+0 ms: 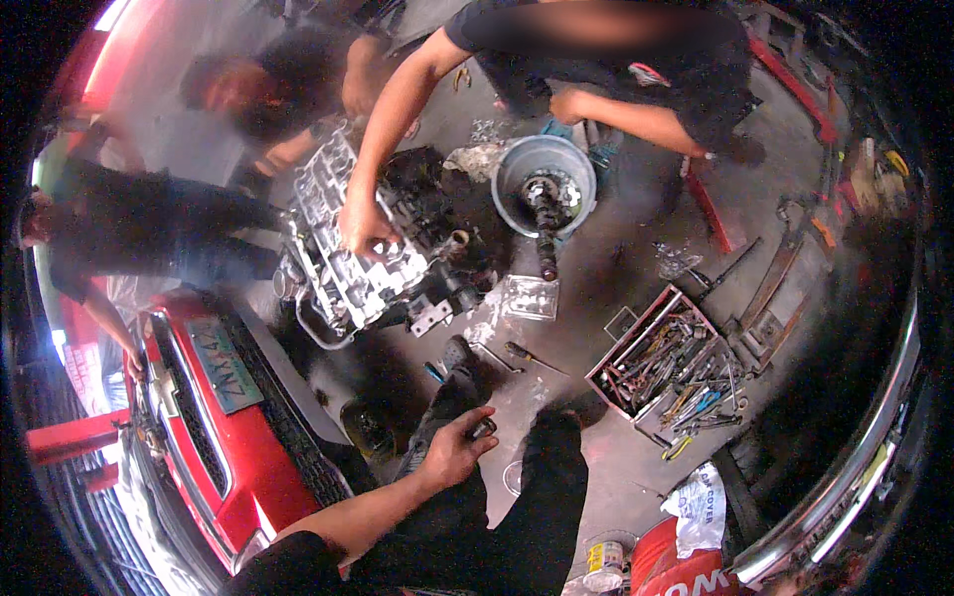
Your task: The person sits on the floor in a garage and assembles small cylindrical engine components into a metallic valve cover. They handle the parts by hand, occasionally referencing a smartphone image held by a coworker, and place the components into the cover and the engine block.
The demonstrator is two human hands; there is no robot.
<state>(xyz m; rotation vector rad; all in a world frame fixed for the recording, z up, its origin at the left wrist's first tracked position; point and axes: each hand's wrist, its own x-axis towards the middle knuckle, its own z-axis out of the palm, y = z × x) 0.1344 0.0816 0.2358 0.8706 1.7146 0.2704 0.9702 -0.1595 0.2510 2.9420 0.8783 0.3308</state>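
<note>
My left hand (pixel 454 449) rests on my knee, fingers pinched around a small dark metal part (pixel 483 428). Right hand out of view. A co-worker's hand (pixel 364 227) presses the silver aluminium cylinder head (pixel 343 260) ahead on the floor.

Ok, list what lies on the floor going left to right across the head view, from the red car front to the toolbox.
Red car front with its licence plate → silver metal engine cylinder head → grey plastic bucket holding a dark shaft → open red metal toolbox full of wrenches.
</note>
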